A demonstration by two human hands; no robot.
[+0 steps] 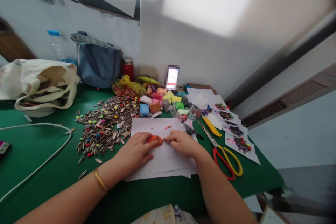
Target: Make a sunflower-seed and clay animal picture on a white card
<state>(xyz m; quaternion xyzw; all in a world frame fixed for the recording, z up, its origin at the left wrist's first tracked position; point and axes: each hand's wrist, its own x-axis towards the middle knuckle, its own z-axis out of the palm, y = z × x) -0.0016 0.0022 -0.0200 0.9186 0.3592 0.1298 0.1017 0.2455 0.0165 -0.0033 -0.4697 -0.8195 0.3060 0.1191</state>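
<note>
A flat, rounded piece of orange clay [156,141] with dark marks on it lies on a white sheet of paper [162,162]. My left hand [140,148] rests open on the sheet, its fingers stretched over the left part of the clay. From the other side, the index finger of my right hand [181,142] touches or nearly touches the clay's right edge; its other fingers are curled under, and no held thing shows. Just beyond the clay, a small orange strip [168,127] and a tiny pink bit [152,128] lie on the paper.
Sunflower seeds [110,122] mixed with coloured balls spread at left. Wrapped clay blocks [154,107] sit behind the paper. Scissors [216,143], a yellow cutter [211,126] and seed-decorated sheets [240,143] lie at right. Bags [98,61], a phone [172,77] and a white cable [56,150] are around.
</note>
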